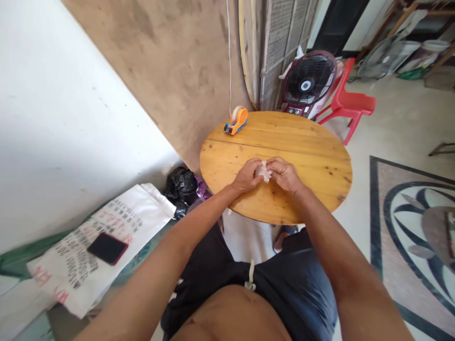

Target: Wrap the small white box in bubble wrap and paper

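Note:
Between my two hands is a small crumpled whitish piece, like paper or plastic film (264,172); its exact kind is too small to make out. My left hand (248,175) grips its left side with fingers closed. From the right, my right hand (283,173) pinches its other edge. Both hands are over the near middle of a round wooden table (302,137). Beyond them, near the table's far left edge, stands an orange and blue tape dispenser (237,121) with a roll of tape in it.
Left of the table are black plastic bags (180,185) and white printed sacks (142,208) with a dark phone (107,248) on top. Behind the table stand a dark red fan (308,79) and a red plastic chair (353,102). A brown board leans along the wall.

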Action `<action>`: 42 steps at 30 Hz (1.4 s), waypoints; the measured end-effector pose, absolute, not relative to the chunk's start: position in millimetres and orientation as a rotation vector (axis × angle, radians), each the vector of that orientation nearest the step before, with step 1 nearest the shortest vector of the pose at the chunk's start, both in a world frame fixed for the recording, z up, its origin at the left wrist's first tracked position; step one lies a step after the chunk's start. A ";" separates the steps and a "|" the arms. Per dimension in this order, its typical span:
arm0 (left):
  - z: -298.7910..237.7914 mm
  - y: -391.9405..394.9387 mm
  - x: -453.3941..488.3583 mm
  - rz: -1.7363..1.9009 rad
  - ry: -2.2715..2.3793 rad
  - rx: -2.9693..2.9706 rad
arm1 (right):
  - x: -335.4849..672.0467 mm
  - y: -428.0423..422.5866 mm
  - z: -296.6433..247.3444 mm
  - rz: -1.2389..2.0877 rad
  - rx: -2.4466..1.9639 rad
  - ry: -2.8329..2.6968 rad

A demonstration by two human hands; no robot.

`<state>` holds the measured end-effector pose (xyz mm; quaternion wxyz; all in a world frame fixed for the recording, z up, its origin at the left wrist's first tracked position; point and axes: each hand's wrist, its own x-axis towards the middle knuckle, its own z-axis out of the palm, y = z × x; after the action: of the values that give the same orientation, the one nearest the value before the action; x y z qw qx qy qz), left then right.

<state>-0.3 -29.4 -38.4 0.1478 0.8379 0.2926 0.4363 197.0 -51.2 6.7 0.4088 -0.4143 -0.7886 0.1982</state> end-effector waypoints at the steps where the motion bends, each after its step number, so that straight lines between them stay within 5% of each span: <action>1: -37.1 -30.2 -1.7 1.263 0.825 2.409 | 198.8 -50.9 4.1 0.461 -1.026 -2.002; 8: -32.1 -31.0 -11.6 1.092 0.836 2.517 | 204.9 -49.1 -0.3 0.158 -0.938 -2.170; 18: -30.0 -40.0 -12.1 0.979 0.955 2.606 | 213.5 -60.9 -7.2 0.152 -0.947 -2.171; 30: -25.7 -38.0 -12.1 1.133 0.830 2.218 | 221.8 -67.6 -1.8 0.521 -0.990 -2.098; 42: -34.8 -33.9 11.1 1.267 0.987 2.299 | 217.0 -57.8 -19.2 0.498 -0.984 -1.970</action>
<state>11.1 -33.9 -34.8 0.1679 0.8082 0.3469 0.4454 217.0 -57.8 -19.2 0.4277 -0.3940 -0.7887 0.1993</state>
